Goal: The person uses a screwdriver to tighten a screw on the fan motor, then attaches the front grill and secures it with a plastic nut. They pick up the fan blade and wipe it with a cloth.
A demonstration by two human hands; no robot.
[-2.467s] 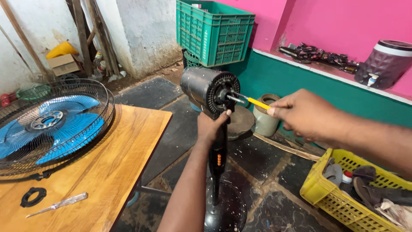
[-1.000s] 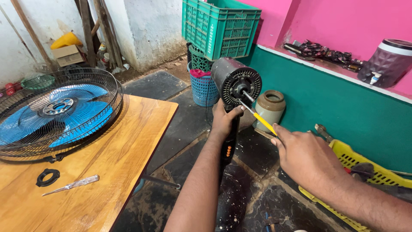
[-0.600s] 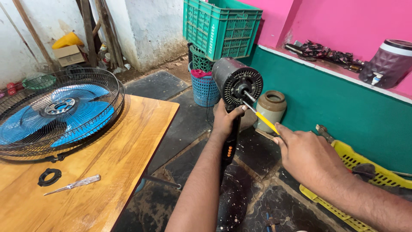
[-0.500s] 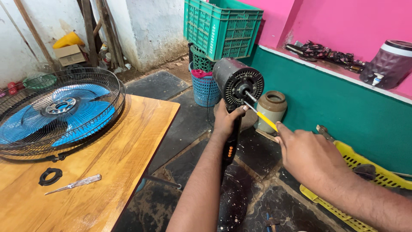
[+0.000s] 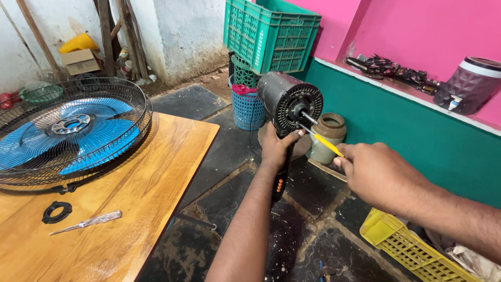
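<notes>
A grey fan motor (image 5: 288, 100) with a bare shaft stands on a black pole at the centre. My left hand (image 5: 277, 147) grips the pole just under the motor housing. My right hand (image 5: 377, 172) holds a yellow-handled screwdriver (image 5: 319, 139), whose metal tip touches the motor's front face below the shaft. On the wooden table (image 5: 141, 209) to the left lie the blue fan blade inside its wire guard (image 5: 68, 133), a black plastic ring nut (image 5: 56, 212) and a clear-handled screwdriver (image 5: 86, 223).
Green crates (image 5: 271, 34) are stacked behind the motor, with a blue basket (image 5: 246, 107) below and a clay pot (image 5: 326, 137) beside. A yellow crate (image 5: 412, 245) sits at lower right. Tools lie on the green ledge (image 5: 396, 75), beside a dark container (image 5: 467, 86).
The view has shifted slightly. My right hand holds the screwdriver tip at the motor face, much as half a second ago; 2.5 s ago it was held higher, near the shaft.
</notes>
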